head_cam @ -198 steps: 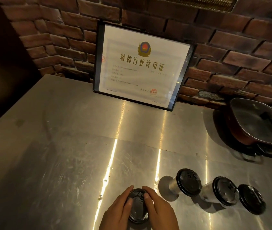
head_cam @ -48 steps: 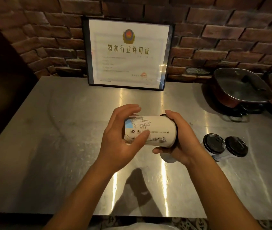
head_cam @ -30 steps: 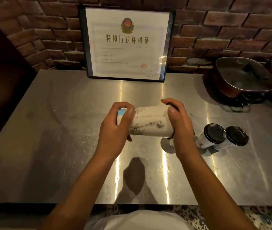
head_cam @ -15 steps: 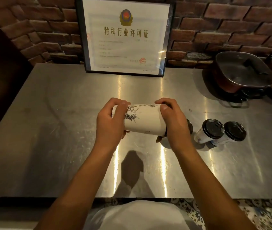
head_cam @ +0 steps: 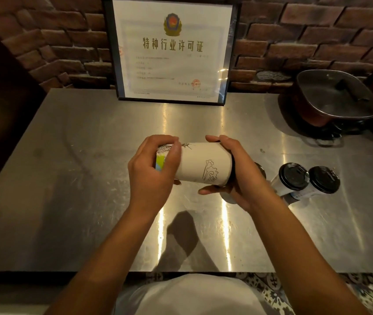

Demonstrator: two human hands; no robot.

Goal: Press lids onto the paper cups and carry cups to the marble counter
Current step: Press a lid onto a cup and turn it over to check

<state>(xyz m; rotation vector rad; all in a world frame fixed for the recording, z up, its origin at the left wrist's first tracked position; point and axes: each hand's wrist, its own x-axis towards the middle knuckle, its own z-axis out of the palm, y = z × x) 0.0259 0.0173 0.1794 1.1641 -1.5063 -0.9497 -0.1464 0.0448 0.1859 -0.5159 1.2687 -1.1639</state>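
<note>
Rotated since half a second ago, the paper cup (head_cam: 203, 164) now shows a cloud-like line drawing where a statue sketch faced up before; it lies on its side in mid-air at the centre of the frame, above the steel table (head_cam: 71, 178). Curled round its base end, the left hand (head_cam: 151, 176) grips it, and the right hand (head_cam: 237, 176) wraps the lidded end, thumb over the top and fingers under. Behind the right hand, a lidded cup (head_cam: 260, 172) is mostly hidden. Right of it stand two more lidded cups (head_cam: 291, 179), touching each other. A framed certificate (head_cam: 171, 51) leans against the brick wall (head_cam: 317, 39) at upper centre. A covered pan (head_cam: 333, 96) sits at upper right.
</note>
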